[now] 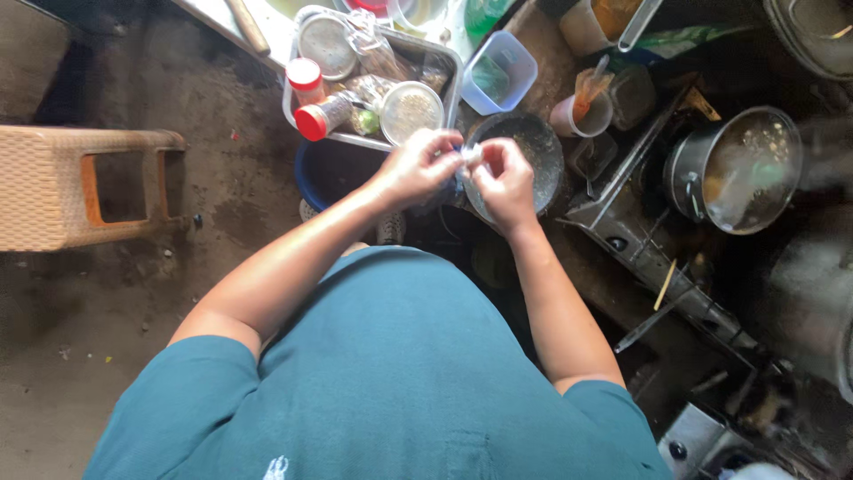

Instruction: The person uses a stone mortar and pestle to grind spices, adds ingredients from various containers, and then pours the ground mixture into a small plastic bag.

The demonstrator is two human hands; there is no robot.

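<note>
Bare, dusty floor [115, 338] fills the left of the head view, with a woven tan plastic stool [84, 182] standing on it. Along the top runs a cluttered counter [533, 36], and a dark stove [649, 240] sits to the right.

Both hands meet over a dark round bowl [524, 156]. The left hand [418, 167] and the right hand [505, 182] are closed, fingers pinched together on a small white piece [471, 155] held between them, just above the bowl's near rim. What the piece is cannot be told; it is too small and partly hidden by the fingers.

Just left of the hands lies a metal tray [444, 58] carrying a red-capped shaker bottle [324, 116] on its side, a second red-capped jar [305, 78], a round container of pale grains [410, 111] and a lidded round tin [327, 44]. A blue basin [324, 173] sits below the tray. Beyond the bowl stands a clear square tub with a blue rim [499, 71], and beside it a pale cup with orange-handled things [582, 111]. On the stove stands a steel pot [737, 169] holding cloudy liquid, well apart from the hands. The person wears a teal shirt [391, 382]
</note>
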